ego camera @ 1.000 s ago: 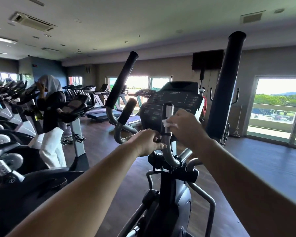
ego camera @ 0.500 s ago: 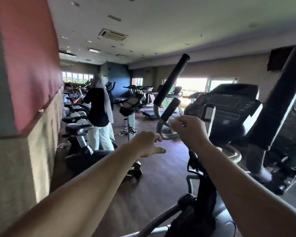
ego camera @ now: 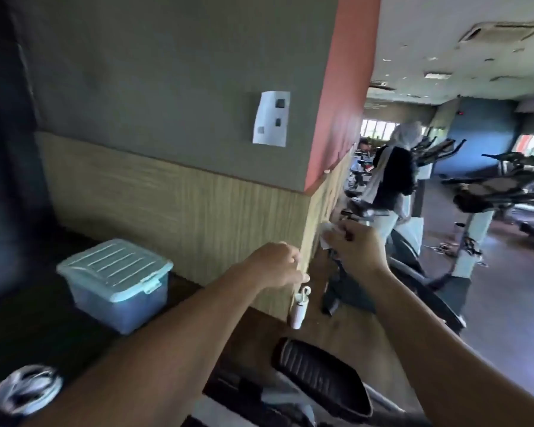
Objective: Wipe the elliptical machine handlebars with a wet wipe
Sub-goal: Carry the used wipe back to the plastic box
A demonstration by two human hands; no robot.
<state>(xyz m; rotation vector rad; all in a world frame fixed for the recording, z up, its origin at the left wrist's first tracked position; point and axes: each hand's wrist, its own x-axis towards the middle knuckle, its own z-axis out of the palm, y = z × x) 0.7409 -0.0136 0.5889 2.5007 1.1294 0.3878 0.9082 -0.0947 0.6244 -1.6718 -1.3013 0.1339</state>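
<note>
The elliptical's handlebars are out of view; only a black ribbed pedal (ego camera: 321,374) of the machine shows at the bottom. My right hand (ego camera: 358,251) is raised in mid-frame and pinches a crumpled white wet wipe (ego camera: 326,238) at its fingertips. My left hand (ego camera: 275,266) hovers just left of it with fingers curled and nothing in it. Both hands are in the air in front of a wall corner, touching no equipment.
A wood-panelled wall corner (ego camera: 309,211) stands straight ahead. A clear storage box with a pale blue lid (ego camera: 114,278) sits at lower left. A small white object (ego camera: 299,309) lies at the corner's base. A person (ego camera: 395,177) and an exercise bike (ego camera: 490,192) are at right.
The view has swung left from the elliptical console to the wall corner. My right hand came off the handlebar with the wipe, and my left hand let go of the bar.
</note>
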